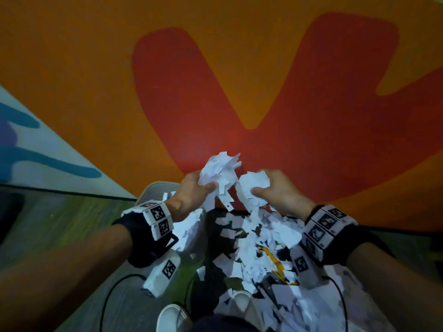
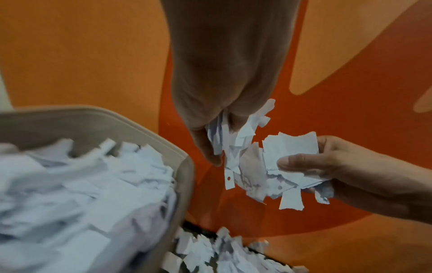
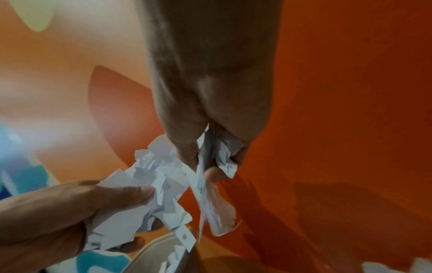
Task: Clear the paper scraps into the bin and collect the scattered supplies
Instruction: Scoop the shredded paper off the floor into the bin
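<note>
My left hand [image 1: 191,188] and right hand [image 1: 278,190] each clutch paper scraps [image 1: 220,171]; I should swing left over the bin [image 2: 149,127] before letting go.

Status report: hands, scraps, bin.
Left hand and right hand each grip torn white paper scraps. Beige plastic bin nearly full. More scraps below.

Right hand [image 3: 210,114], seen from the wrist, pinching torn white paper scraps [image 3: 217,199] between thumb and fingertips. Left hand [image 3: 58,212], entering from the lower left, gripping a crumpled wad of scraps [image 3: 149,186]; 1 strip bears a punched hole. Bin rim [image 3: 151,247] below; orange wall [image 3: 350,110] behind.
</note>
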Action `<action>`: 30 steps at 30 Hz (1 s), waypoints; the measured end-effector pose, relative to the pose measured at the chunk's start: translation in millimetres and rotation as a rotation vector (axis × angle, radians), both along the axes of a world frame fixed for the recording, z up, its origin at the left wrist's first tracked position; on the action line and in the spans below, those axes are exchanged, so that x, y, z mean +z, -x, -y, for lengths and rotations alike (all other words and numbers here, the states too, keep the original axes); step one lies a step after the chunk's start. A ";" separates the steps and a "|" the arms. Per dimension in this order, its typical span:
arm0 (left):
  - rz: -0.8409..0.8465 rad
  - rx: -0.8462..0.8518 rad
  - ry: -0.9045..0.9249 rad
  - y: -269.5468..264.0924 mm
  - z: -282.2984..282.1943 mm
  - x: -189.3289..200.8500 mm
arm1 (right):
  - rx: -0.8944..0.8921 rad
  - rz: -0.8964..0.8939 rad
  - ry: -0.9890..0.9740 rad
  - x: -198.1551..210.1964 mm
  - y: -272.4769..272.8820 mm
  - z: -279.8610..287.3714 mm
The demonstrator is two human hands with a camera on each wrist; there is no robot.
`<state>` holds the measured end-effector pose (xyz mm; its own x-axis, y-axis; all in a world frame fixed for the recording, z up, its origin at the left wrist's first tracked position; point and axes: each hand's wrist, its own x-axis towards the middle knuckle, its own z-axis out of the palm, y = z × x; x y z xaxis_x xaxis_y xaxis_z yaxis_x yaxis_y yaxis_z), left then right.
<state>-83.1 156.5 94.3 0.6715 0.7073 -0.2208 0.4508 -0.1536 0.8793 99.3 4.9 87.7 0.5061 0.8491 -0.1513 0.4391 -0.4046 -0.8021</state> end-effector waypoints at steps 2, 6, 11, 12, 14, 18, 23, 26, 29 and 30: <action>-0.094 0.033 -0.090 26.3 -20.5 5.5 | 0.021 -0.013 -0.006 1.6 21.5 -26.7; -0.209 0.125 -0.172 75.1 -57.0 -1.7 | 0.093 -0.015 -0.038 2.1 67.2 -72.2; -0.303 0.177 -0.179 111.0 -75.1 -21.9 | 0.162 -0.039 -0.010 -12.6 111.1 -113.1; -0.305 0.159 -0.149 114.6 -75.1 -26.3 | 0.173 -0.063 0.001 -17.3 117.6 -119.2; -0.336 0.090 -0.100 119.4 -77.4 -36.7 | 0.216 -0.096 0.039 -24.9 127.3 -128.3; -0.458 -0.051 -0.129 126.4 -85.6 -43.6 | 0.299 -0.084 0.133 -35.3 131.6 -138.1; -0.389 -0.129 -0.215 131.6 -90.8 -35.7 | 0.269 -0.040 0.090 -36.7 118.1 -136.8; -0.378 -0.236 -0.308 134.0 -87.5 -34.8 | 0.251 0.091 0.066 -38.0 111.0 -129.4; -0.417 -0.360 -0.264 134.5 -82.1 -47.7 | 0.449 0.212 0.117 -40.8 113.1 -124.8; -0.433 -0.379 -0.231 134.0 -80.3 -53.0 | 0.540 0.263 0.149 -43.5 115.8 -125.4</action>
